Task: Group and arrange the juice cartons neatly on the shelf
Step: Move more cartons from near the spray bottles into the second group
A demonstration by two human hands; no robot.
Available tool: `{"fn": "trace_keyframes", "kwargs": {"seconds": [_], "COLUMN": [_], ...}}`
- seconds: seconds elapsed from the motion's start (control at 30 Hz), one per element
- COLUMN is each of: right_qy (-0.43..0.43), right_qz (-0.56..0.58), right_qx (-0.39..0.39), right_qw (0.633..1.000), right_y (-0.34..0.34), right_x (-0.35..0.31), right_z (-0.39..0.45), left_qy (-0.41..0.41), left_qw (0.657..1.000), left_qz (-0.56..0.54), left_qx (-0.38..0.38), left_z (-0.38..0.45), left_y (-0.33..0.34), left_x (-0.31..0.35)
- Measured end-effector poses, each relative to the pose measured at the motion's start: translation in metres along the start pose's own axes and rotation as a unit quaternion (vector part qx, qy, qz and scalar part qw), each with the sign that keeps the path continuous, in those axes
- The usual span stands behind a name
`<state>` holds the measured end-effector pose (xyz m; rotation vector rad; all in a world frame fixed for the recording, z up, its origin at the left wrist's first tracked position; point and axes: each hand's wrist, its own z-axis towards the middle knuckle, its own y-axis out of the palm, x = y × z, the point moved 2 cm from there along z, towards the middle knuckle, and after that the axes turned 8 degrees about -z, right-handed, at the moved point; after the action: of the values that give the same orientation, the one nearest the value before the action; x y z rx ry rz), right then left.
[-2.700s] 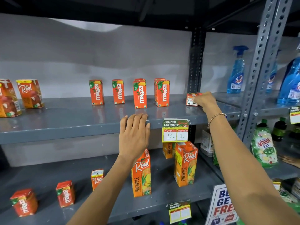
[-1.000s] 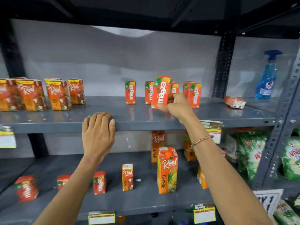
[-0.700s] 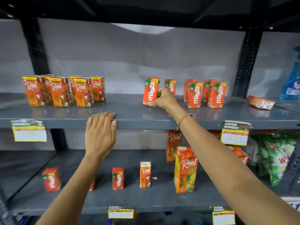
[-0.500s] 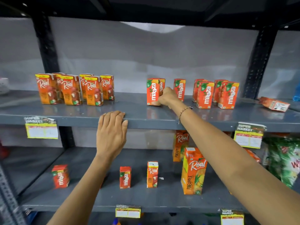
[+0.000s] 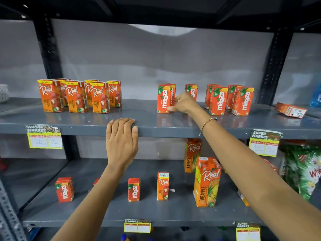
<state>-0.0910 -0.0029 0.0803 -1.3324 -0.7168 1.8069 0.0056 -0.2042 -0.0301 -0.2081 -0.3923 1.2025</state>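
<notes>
— Orange cartons (image 5: 76,96) with lychee pictures stand bunched at the left of the upper shelf (image 5: 147,131)?

— Yes. Next, the left hand (image 5: 121,145) lies flat on the shelf edge, fingers together.

— And the right hand (image 5: 184,104)?

— Its fingertips touch an upright red-orange mango carton (image 5: 163,99) mid-shelf, loosely curled. Further right stands a cluster of four more (image 5: 229,100); one carton (image 5: 291,110) lies toppled.

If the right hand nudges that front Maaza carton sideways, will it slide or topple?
The Maaza carton looks tall and narrow, so a high push probably tips it. The right hand touches low, favouring sliding on the smooth shelf.
</notes>
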Motion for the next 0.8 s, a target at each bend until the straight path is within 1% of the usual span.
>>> {"fn": "trace_keyframes", "kwargs": {"seconds": [0.07, 0.17, 0.23, 0.33, 0.43, 0.53, 0.57, 0.63, 0.73, 0.8], "right_qy": [-0.025, -0.054, -0.065, -0.044, 0.015, 0.095, 0.127, 0.19, 0.242, 0.268], "right_qz": [0.037, 0.138, 0.165, 0.219, 0.26, 0.238, 0.201, 0.11, 0.07, 0.065], "right_qx": [0.05, 0.118, 0.156, 0.213, 0.268, 0.346, 0.367, 0.383, 0.347, 0.312], "right_qw": [0.998, 0.982, 0.972, 0.951, 0.928, 0.903, 0.899, 0.897, 0.903, 0.909], "right_y": [-0.017, -0.054, -0.081, -0.124, -0.164, -0.191, -0.198, -0.205, -0.21, -0.213], "right_x": [0.011, 0.037, 0.057, 0.097, 0.152, 0.216, 0.236, 0.269, 0.302, 0.313], "right_z": [-0.012, -0.037, -0.052, -0.067, -0.078, -0.088, -0.09, -0.093, -0.087, -0.076], "left_qy": [-0.006, 0.039, 0.07, 0.101, 0.123, 0.157, 0.159, 0.15, 0.132, 0.137], "left_qw": [1.0, 0.999, 0.997, 0.992, 0.987, 0.982, 0.981, 0.984, 0.989, 0.99], "left_qz": [0.0, -0.008, -0.024, -0.041, -0.054, -0.059, -0.057, -0.051, -0.044, -0.033], "left_qx": [-0.005, -0.012, -0.025, -0.063, -0.085, -0.091, -0.091, -0.088, -0.055, -0.028], "left_z": [0.001, 0.003, 0.001, -0.003, -0.004, -0.003, -0.003, -0.004, -0.005, -0.006], "left_y": [0.002, 0.011, 0.022, 0.044, 0.062, 0.079, 0.084, 0.095, 0.106, 0.109], "left_x": [0.009, 0.042, 0.074, 0.127, 0.176, 0.22, 0.233, 0.253, 0.267, 0.267]}}
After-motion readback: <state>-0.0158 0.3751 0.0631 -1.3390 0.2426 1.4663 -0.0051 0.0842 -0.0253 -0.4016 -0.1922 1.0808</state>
